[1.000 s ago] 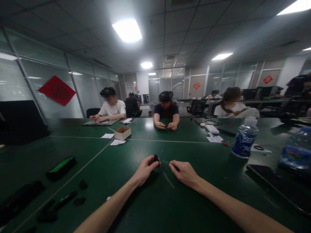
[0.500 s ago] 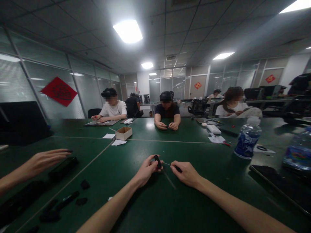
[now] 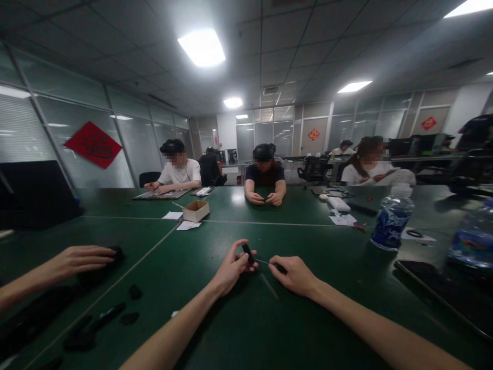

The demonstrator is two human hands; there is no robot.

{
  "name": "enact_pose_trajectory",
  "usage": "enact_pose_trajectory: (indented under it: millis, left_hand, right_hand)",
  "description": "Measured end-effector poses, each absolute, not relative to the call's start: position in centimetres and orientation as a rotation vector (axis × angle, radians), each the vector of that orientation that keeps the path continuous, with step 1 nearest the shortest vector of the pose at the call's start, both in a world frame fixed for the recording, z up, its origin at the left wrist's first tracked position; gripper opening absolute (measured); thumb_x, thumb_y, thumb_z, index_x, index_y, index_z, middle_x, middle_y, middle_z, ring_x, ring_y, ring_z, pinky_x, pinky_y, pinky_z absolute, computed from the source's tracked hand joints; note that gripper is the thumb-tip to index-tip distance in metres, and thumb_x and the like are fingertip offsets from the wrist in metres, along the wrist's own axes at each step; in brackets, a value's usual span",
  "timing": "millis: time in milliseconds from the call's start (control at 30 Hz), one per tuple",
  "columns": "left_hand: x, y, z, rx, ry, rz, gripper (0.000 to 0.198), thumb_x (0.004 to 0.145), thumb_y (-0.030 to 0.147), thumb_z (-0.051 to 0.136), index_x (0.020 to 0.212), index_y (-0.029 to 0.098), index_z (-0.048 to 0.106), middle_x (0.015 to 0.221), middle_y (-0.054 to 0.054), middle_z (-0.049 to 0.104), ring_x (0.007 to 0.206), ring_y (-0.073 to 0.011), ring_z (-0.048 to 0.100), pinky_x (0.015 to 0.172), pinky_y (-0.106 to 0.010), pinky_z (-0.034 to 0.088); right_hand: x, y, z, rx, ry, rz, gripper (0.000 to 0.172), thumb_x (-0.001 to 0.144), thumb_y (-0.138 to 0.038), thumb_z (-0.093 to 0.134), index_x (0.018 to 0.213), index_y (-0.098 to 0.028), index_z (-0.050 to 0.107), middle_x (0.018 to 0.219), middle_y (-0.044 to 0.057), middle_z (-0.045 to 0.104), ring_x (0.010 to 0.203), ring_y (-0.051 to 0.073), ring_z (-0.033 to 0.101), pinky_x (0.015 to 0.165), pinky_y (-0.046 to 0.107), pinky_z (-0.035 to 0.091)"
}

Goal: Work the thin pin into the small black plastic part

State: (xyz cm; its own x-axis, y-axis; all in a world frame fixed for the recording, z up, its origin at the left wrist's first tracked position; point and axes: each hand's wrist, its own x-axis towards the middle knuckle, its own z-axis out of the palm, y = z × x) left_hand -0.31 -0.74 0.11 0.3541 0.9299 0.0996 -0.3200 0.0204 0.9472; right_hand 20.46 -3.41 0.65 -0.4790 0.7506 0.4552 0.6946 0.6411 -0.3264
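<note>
My left hand (image 3: pixel 230 267) pinches a small black rectangular block (image 3: pixel 247 253), held tilted above the green table (image 3: pixel 215 329), with its forefinger raised off the top. To the right of it, my right hand (image 3: pixel 296 275) is closed round the dark handle of what looks like a thin screwdriver (image 3: pixel 281 267). Its slim metal shaft points left at the block's lower right side. Whether the tip touches the block is too small to tell.
Loose black parts (image 3: pixel 108 316) lie left of my forearm. Another person's hand (image 3: pixel 77 263) rests on a black object (image 3: pixel 96 272) there. A small box (image 3: pixel 196 210) stands further back. On the right are a bottle (image 3: pixel 392 221) and a phone (image 3: pixel 435 288).
My left forefinger has lifted away from the block, which has shifted slightly left. My right hand stays nearly in place. The other person's hand at left has come down onto the black object.
</note>
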Motion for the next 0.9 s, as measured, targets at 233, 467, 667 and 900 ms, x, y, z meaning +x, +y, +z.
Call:
enact_pose_trajectory:
  millis: [233,467,667,900]
  left_hand:
    - [-0.41,-1.13,0.61,1.217,0.694,1.073,0.052,0.073,0.016,0.064,0.12,0.023,0.043,0.111,-0.011,0.057,0.077,-0.0156,0.063,0.073,-0.031,0.046]
    - [-0.37,-1.15,0.71,1.268,0.74,1.065,0.053,0.071,0.012,0.058,0.121,0.022,0.044,0.106,-0.01,0.059,0.071,-0.0124,0.061,0.066,-0.025,0.044]
    - [-0.2,-0.87,0.62,1.267,0.774,1.06,0.056,0.073,0.012,0.054,0.127,0.021,0.039,0.1,-0.01,0.063,0.063,-0.0088,0.057,0.056,-0.021,0.038]
    - [-0.07,-0.72,0.27,1.229,0.815,1.114,0.046,0.073,0.014,0.057,0.116,0.018,0.039,0.094,-0.009,0.065,0.056,-0.0071,0.054,0.052,-0.02,0.037]
  right_hand:
    - [20.49,-3.5,0.73,-1.122,-2.293,0.138,0.024,0.09,-0.03,0.04,0.09,-0.018,0.062,0.071,0.002,0.063,0.059,0.012,0.057,0.058,0.022,0.04]
    - [20.47,-3.58,0.86,-1.116,-2.283,0.136,0.025,0.09,-0.031,0.041,0.089,-0.018,0.062,0.07,0.001,0.063,0.058,0.012,0.056,0.056,0.022,0.039]
    - [20.41,-3.56,0.89,-1.136,-2.286,0.138,0.025,0.09,-0.031,0.041,0.09,-0.019,0.063,0.071,0.002,0.064,0.059,0.013,0.058,0.057,0.022,0.04]
    - [20.46,-3.48,0.71,-1.141,-2.279,0.135,0.025,0.09,-0.031,0.041,0.089,-0.019,0.062,0.071,0.002,0.064,0.059,0.013,0.057,0.057,0.022,0.039]
